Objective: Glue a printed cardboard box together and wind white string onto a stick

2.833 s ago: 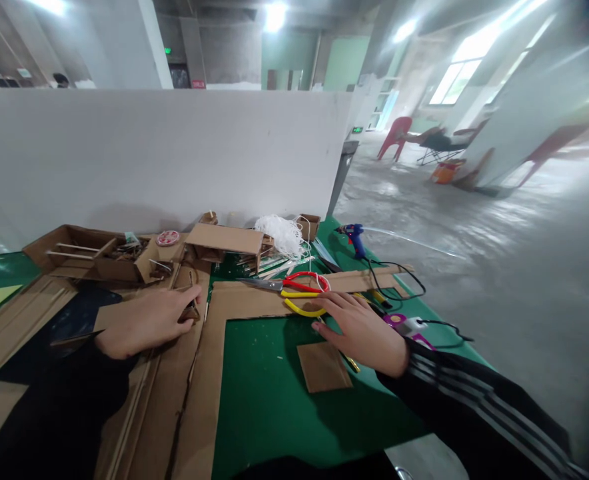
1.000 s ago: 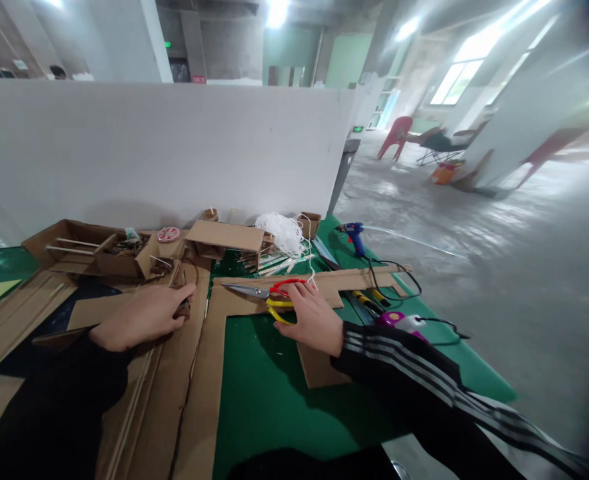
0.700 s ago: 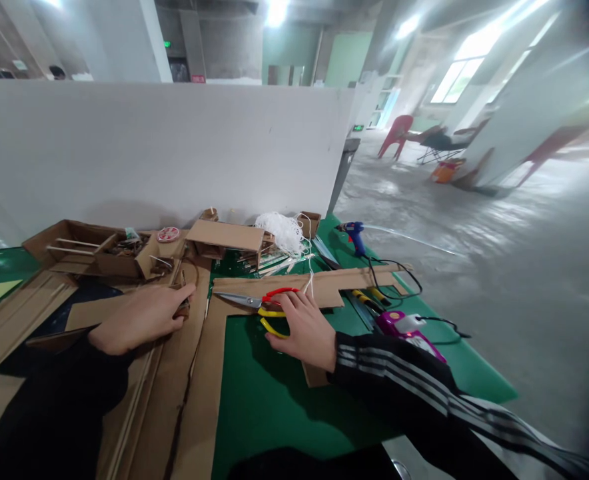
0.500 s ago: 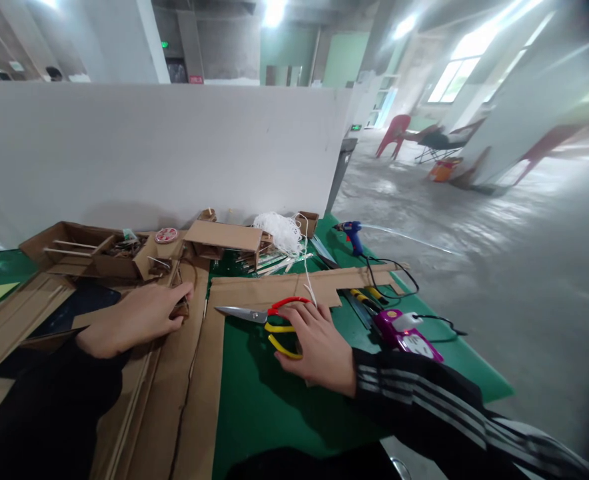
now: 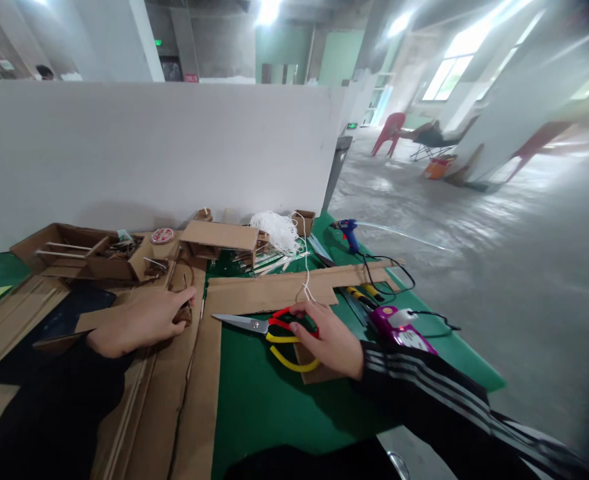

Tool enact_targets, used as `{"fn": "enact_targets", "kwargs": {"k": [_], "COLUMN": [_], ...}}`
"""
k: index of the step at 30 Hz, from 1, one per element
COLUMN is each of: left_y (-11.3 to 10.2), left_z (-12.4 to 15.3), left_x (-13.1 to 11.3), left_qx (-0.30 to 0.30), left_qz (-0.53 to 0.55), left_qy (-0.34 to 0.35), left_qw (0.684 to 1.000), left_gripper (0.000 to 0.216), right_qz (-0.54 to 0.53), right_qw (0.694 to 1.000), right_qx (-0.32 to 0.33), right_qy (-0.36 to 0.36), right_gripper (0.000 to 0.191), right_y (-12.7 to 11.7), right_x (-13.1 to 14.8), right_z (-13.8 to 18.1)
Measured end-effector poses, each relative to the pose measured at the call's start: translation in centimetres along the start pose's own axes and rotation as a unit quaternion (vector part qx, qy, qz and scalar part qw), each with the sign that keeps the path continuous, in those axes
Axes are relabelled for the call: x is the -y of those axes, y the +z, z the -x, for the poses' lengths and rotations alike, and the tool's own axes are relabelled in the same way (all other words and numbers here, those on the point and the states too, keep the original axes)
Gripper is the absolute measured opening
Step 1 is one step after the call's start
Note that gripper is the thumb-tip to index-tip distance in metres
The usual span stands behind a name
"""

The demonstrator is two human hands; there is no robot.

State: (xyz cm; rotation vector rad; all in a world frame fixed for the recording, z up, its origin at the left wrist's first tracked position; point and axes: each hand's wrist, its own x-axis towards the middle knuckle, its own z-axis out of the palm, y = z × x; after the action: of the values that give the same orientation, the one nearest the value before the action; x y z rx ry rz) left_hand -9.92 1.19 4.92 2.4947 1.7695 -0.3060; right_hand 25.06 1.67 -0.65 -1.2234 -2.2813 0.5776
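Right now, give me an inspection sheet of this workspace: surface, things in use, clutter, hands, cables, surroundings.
Surface: green tabletop, partly covered by cardboard sheets.
Things in use: scissors, red and yellow handles; small brown piece, details hidden.
Clutter: white string tangle, open cardboard box, glue gun.
Hands: right hand grips the scissors' red handle; left hand pinches the brown piece.
Cables: black cable from the glue gun loops over cardboard strip; another black cable meets white plug.
Surroundings: white partition behind, red chair on the floor.
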Motion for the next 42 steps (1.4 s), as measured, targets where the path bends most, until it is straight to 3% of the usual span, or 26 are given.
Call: {"fn": "enact_targets", "kwargs": {"k": [5,11,14,20,22,24,27,35,42], "left_y": [0.3,0.6,0.5,0.5,0.4,0.3,-0.1,-0.8,-0.3], "left_z": [-0.2,-0.3,-0.3,-0.4,-0.4,-0.3,-0.2,-0.2,-0.1], "left_x": [0.1,0.5,0.5,0.3,0.3,0.2,0.1,-0.3,-0.1], "left_qx": [-0.002,0.002,0.004,0.003,0.007,0.011,0.014,0.023,0.024], "left_qz": [-0.004,-0.004,0.0,0.004,0.008,0.01,0.013,0.023,0.019], "left_qy": [0.009,0.008,0.014,0.005,0.008,0.009,0.004,-0.007,0.004], "left_qw": [1.0,1.0,1.0,1.0,1.0,1.0,1.0,0.999,1.0], "left_gripper": [0.024,0.029,0.024,0.024,0.024,0.024,0.026,0.021,0.02], "right_qz": [-0.009,0.1,0.164,0.179,0.185,0.2,0.203,0.186,0.167], "right_qw": [0.997,0.969,0.966,0.983,0.974,0.964,0.961,0.965,0.981], "right_qx": [-0.075,-0.209,-0.184,0.052,0.134,0.171,0.178,0.175,0.089], "right_qy": [0.033,0.082,0.081,0.004,0.001,0.027,0.056,0.062,0.05], "right_gripper": [0.023,0.03,0.027,0.017,0.038,0.062,0.076,0.071,0.082], "right_y": [-2.5,-8.8,-10.2,-7.0,-5.6,-4.5,-3.9,-3.9,-2.7], "right_x": [-1.7,-3.7,-4.1,-2.0,-1.3,-1.1,-1.4,-2.5,-2.2], "right_z": [-1.1,-3.2,-3.2,1.5,3.3,4.4,4.8,4.7,3.9]}}
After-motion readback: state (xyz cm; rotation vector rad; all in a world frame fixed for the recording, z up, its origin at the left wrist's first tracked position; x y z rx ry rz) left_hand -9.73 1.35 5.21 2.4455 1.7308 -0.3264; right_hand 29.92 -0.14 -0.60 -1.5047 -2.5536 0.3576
